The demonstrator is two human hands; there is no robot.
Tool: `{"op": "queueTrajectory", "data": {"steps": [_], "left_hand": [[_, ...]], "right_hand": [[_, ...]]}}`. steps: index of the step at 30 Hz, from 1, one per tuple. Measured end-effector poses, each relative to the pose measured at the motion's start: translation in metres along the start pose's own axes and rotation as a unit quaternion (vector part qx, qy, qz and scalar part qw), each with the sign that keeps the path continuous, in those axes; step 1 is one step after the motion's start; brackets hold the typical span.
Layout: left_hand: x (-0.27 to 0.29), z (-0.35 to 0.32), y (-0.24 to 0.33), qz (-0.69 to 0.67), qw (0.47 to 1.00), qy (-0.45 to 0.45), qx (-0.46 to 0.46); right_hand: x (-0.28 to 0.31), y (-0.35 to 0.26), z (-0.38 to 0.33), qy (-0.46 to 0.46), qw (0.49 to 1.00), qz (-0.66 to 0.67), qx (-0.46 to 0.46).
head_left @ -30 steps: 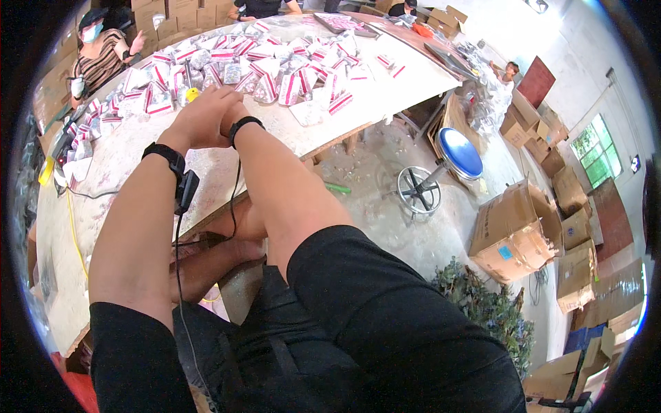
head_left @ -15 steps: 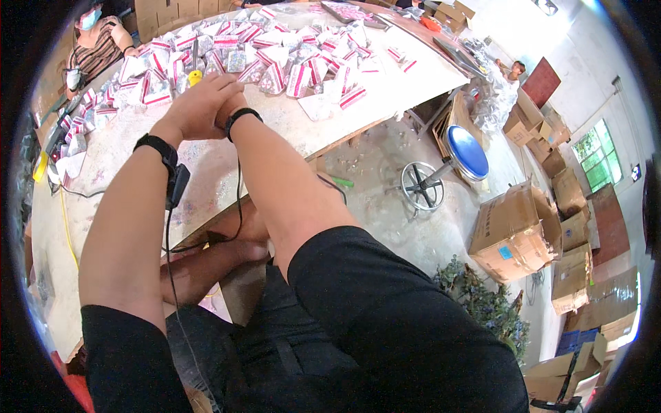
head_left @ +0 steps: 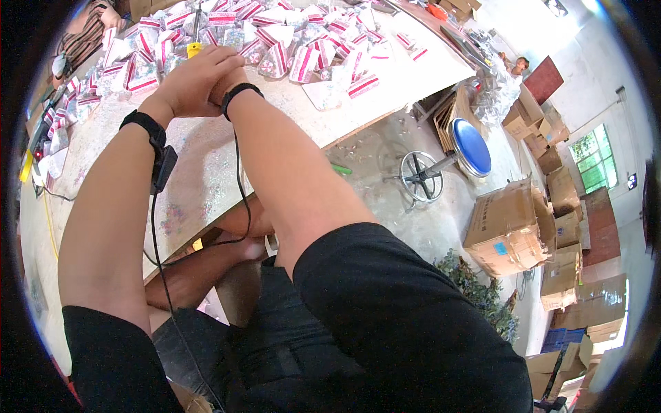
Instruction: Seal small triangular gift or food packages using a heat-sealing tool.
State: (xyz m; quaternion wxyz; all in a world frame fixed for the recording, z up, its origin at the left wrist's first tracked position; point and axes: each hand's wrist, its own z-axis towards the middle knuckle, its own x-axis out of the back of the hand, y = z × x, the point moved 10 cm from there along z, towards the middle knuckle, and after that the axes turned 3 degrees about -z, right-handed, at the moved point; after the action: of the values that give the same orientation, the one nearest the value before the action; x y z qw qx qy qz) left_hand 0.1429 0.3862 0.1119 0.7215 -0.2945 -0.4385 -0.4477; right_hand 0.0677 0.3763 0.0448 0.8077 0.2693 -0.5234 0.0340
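My left hand (head_left: 196,79) is closed over my right hand (head_left: 224,84), the two clasped together above the table. The right hand's fingers are mostly hidden beneath the left, so I cannot make out whether anything is between them. Just beyond the knuckles is a yellow piece (head_left: 195,49) with a thin dark rod rising from it. A heap of small clear packets with pink-and-white striped tops (head_left: 274,60) spreads across the far side of the pale table (head_left: 200,155). Each wrist wears a black band, and black cables hang from them.
A blue round stool (head_left: 471,147) stands right of the table on the floor. Several cardboard boxes (head_left: 506,227) line the right side, with a leafy plant (head_left: 482,296) nearer me. One person (head_left: 86,38) is at the far left; another (head_left: 520,66) is at the far right.
My view has shifted, so the table and packets sit slightly higher in the picture. My hands stay clasped together, and the packets look unmoved.
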Motion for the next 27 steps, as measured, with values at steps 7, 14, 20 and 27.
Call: {"op": "queueTrajectory", "data": {"steps": [7,14,20,27], "left_hand": [[0.037,-0.014,-0.001,-0.014,0.999,-0.033,0.028],[0.127,-0.136,0.075,-0.088,0.991,0.066,0.077],[0.195,-0.469,0.035,0.046,0.756,0.449,0.474],[0.133,-0.389,0.089,0.002,0.772,0.312,0.553]], "right_hand": [[0.042,-0.030,0.009,0.085,0.989,-0.047,0.112],[0.101,-0.005,-0.109,0.130,0.951,0.280,0.027],[0.124,-0.006,-0.201,0.271,0.853,0.436,-0.091],[0.079,-0.022,-0.221,0.221,0.843,0.482,-0.098]]}}
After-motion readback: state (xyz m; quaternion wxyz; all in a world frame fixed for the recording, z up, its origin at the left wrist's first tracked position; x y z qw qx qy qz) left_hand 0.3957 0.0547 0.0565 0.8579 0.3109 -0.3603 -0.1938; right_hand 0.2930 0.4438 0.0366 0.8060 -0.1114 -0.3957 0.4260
